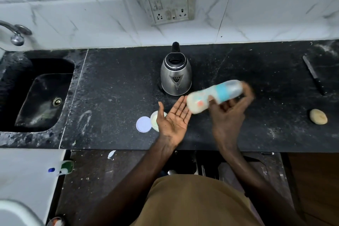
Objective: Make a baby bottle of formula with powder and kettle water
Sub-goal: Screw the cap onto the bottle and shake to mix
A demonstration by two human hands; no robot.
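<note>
My right hand (231,110) grips a baby bottle (213,96) with a blue collar, held almost sideways above the black counter and blurred by motion. Pale milky liquid fills its left end. My left hand (174,118) is held out flat, palm up, and its fingertips meet that left end of the bottle. A steel kettle (176,74) stands upright just behind the hands, lid shut. A small round tub of pale powder (154,119) sits left of my left hand, partly hidden by the thumb, with its white lid (143,124) lying beside it.
A dark sink (42,95) with a tap (16,32) fills the left. A knife (313,75) lies at the far right of the counter (110,82), and a yellowish sponge (318,116) nearer the front. A wall socket plate (169,5) hangs above the kettle.
</note>
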